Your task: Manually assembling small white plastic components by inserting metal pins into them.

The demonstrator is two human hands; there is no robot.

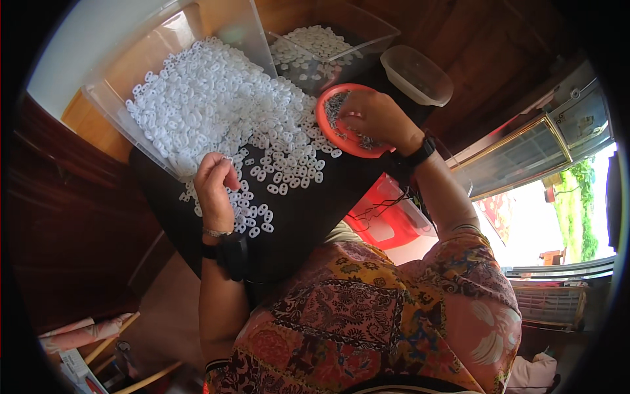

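Note:
My left hand (pixel 215 190) is closed over the dark table, fingers pinched together. A small white piece shows at its fingertips and looks like one of the loose plastic pieces around it. White oval plastic pieces with two holes (pixel 262 157) spill across the tabletop to the right of this hand. My right hand (pixel 377 119) reaches into a round orange bowl (pixel 323 125) of small grey metal parts (pixel 336 104), too small to name. Its fingers are curled down among them, and whatever the fingertips pinch is hidden.
A large clear bin (pixel 118 125) lies tipped, its heap of white pieces pouring onto the black table (pixel 170 203). Behind stand a clear box (pixel 367 41) with more white pieces and a shallow translucent tub (pixel 417 75). A red container (pixel 387 217) with dark wires sits below the table's right edge.

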